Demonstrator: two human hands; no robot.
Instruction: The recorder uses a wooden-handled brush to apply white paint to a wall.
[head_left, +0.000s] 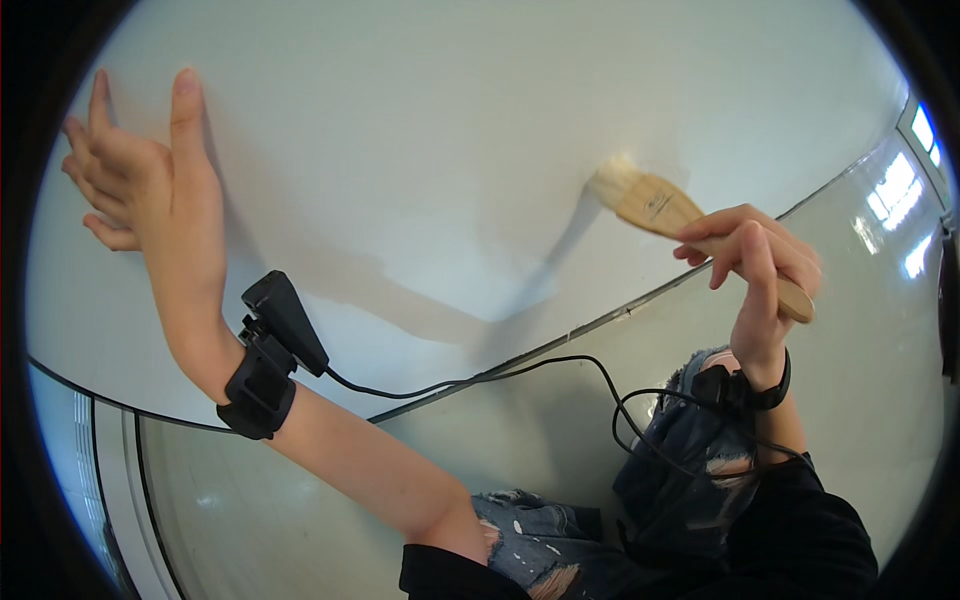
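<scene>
My right hand (757, 262) grips the wooden handle of a flat paintbrush (660, 206) with pale bristles. The bristle tip is at the white wall surface (420, 135), slightly blurred, and the brush casts a shadow down and to the left. At the upper left, my left hand (142, 165) holds nothing. Its thumb and one finger point up and the other fingers are partly bent. It is beside the same white surface; whether it touches is hard to tell.
Below the white surface runs a dark seam (555, 343) beside a glossy pale floor (300, 510). A black cable (420, 395) links devices strapped to both wrists. A metal-framed track (116, 465) stands at lower left, with a window frame (919, 142) at right. My knees in ripped jeans are below.
</scene>
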